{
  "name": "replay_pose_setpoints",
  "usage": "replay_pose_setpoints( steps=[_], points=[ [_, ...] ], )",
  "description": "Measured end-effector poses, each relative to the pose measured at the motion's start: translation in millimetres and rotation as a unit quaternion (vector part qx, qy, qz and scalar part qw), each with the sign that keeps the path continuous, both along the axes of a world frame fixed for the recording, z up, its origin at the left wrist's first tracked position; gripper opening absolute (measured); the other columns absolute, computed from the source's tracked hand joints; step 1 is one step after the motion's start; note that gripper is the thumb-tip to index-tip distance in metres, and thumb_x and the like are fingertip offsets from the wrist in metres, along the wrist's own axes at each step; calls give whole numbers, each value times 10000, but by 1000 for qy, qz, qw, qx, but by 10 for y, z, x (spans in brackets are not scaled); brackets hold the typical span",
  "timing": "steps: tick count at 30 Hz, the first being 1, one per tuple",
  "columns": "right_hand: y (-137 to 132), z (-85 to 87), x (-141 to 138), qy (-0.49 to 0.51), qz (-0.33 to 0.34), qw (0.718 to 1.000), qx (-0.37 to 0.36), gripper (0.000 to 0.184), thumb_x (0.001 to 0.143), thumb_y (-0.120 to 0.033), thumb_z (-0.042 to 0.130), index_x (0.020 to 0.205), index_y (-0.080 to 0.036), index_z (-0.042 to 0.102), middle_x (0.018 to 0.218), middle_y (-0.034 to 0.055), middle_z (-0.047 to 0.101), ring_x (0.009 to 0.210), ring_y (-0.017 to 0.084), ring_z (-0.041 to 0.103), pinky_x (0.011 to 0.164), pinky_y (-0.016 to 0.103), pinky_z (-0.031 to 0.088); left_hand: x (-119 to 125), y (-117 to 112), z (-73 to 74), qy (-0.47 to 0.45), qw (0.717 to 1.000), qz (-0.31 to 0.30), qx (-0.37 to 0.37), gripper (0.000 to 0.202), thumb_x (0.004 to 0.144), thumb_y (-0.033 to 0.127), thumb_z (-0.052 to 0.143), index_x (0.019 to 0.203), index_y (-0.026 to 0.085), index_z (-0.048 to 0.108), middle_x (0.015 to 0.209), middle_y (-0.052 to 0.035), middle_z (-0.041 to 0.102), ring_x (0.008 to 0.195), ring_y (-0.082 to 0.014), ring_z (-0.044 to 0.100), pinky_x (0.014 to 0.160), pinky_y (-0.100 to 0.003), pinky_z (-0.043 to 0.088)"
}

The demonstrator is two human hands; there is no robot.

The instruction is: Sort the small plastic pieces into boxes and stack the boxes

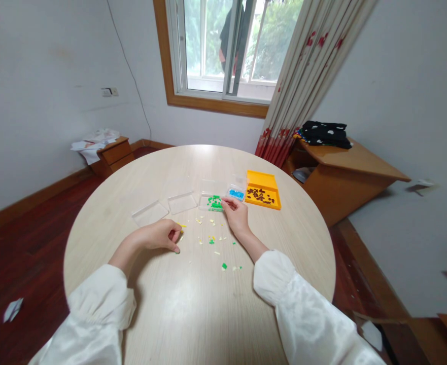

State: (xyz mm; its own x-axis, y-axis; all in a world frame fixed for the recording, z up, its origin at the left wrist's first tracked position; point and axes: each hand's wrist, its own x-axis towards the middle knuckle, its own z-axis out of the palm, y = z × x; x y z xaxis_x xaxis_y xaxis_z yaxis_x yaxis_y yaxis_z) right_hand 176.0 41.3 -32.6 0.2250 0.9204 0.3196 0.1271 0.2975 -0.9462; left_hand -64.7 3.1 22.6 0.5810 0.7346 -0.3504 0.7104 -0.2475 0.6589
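Note:
My left hand [162,234] rests on the round wooden table [193,309] with its fingers curled, touching small pieces beside a yellow bit [182,225]. My right hand [235,212] reaches forward, fingertips pinched at the edge of a clear box of green pieces [212,202]. What the pinch holds is too small to name. Several tiny green, yellow and white pieces [212,240] lie scattered between my hands. A clear box of blue pieces [236,193] and an orange tray of dark pieces [263,190] stand to the right of the green box.
Two empty clear boxes [149,212] [182,202] sit left of the green box. A low wooden cabinet [343,175] with dark cloth stands to the right, a small nightstand [112,152] at the back left, a curtained window behind.

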Motion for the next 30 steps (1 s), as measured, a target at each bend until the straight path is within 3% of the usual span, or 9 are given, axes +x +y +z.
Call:
replay_pose_setpoints(
  steps=[4,8,11,15,20,25,30],
  points=[
    [-204,114,-103,-155,46,981,105,139,774,-240,549,789,-170,669,805,57,686,771,166,602,708,305,475,101,7,-60,19,996,60,66,304,606,390,652,548,184,436,504,51,441,513,-107,373,502,-236,257],
    [-387,173,-220,-276,189,920,203,108,785,-154,557,804,-168,662,795,52,671,797,157,581,793,317,447,237,0,-118,39,978,110,170,305,686,437,586,567,184,464,527,22,493,528,-128,415,521,-250,249],
    [-427,171,-252,-334,245,888,202,104,771,-124,587,829,-158,666,827,62,662,826,163,571,789,307,441,270,6,-149,23,971,127,202,293,734,430,533,591,178,487,551,6,519,535,-131,430,525,-249,253],
    [-414,157,-266,-382,243,875,172,106,785,-131,596,851,-159,675,836,58,658,846,164,558,798,301,424,193,34,-138,-19,964,159,212,309,753,425,488,573,175,461,525,19,480,516,-113,395,512,-240,252],
    [-414,126,-330,-436,254,851,149,102,799,-199,624,873,-171,688,865,53,656,871,171,547,804,307,401,36,32,-30,-18,981,131,139,331,669,458,560,542,176,442,508,40,426,511,-100,351,491,-233,243],
    [-406,93,-349,-443,255,849,134,140,794,-220,638,912,-162,687,906,63,649,900,178,545,816,314,401,-32,-5,56,29,998,45,12,353,586,475,639,542,176,457,485,50,421,515,-100,354,491,-228,245],
    [-433,141,-347,-439,272,842,157,184,795,-233,641,964,-167,667,915,61,646,899,172,537,819,311,397,-50,-7,66,47,999,16,-10,369,563,490,655,545,181,455,486,55,416,519,-104,364,492,-232,246]
  ],
)
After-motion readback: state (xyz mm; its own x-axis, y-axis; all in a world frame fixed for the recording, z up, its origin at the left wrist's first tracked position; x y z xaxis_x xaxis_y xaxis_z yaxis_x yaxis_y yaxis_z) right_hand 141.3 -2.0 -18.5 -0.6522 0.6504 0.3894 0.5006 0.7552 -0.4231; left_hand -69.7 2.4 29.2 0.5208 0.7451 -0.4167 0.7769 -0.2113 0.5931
